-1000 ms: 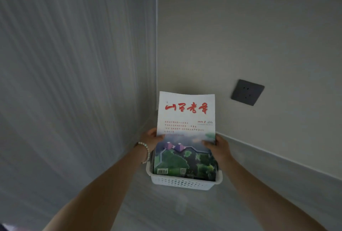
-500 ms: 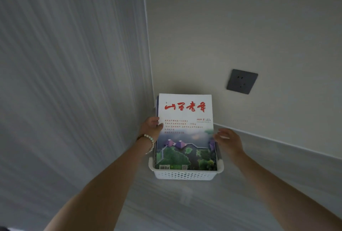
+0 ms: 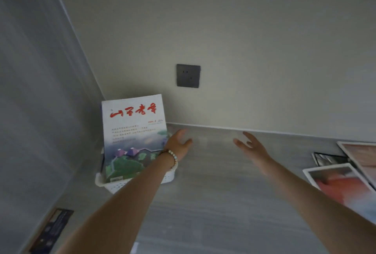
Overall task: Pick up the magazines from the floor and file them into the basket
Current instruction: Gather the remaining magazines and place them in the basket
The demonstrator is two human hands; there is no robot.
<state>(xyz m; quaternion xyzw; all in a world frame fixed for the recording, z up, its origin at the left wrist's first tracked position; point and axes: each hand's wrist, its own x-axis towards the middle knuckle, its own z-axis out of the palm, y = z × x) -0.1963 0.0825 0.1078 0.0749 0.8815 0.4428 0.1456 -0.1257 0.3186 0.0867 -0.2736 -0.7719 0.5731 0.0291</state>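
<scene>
Three magazines (image 3: 341, 188) half beyond the right edge.

A dark grey wall socket (image 3: 188, 76) sits low on the far beige wall (image 3: 264, 50), which meets a grey panelled wall (image 3: 40, 90) in the left corner, and a pale skirting line (image 3: 264, 131) edges the streaked grey floor (image 3: 213, 192) below.
</scene>
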